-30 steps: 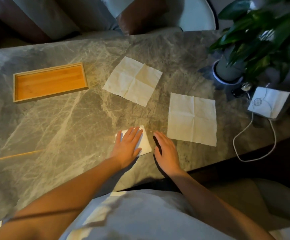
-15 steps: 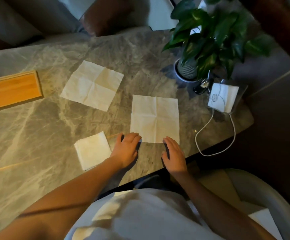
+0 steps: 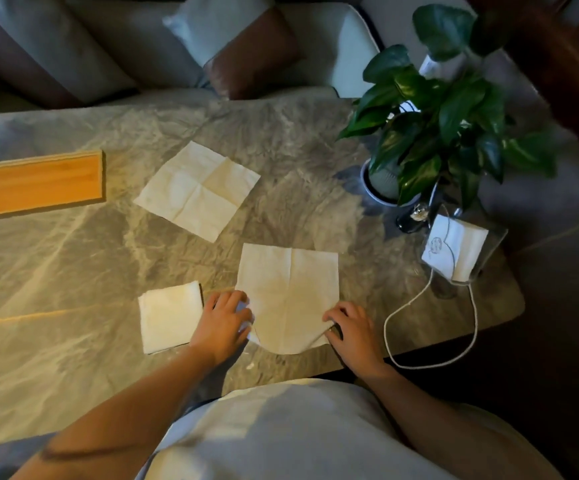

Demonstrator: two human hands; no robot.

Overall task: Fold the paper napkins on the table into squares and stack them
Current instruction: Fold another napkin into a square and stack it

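Note:
A small folded napkin square (image 3: 170, 317) lies on the marble table (image 3: 56, 289) near its front edge. Just right of it an unfolded napkin (image 3: 290, 289) lies open, its two near corners lifted and curling inward. My left hand (image 3: 224, 323) pinches the near left corner. My right hand (image 3: 350, 329) pinches the near right corner. A second unfolded napkin (image 3: 198, 190), creased in quarters, lies flat farther back.
A wooden tray (image 3: 35, 183) sits at the far left. A potted plant (image 3: 437, 126) stands at the right, with a clear holder of white napkins (image 3: 456, 251) and a white cord (image 3: 430, 327) looping near the table's right edge. A sofa with cushions lies beyond.
Both hands left the folded square, moved right to the unfolded napkin, and have now taken hold of its near corners and lifted them. The view has shifted right.

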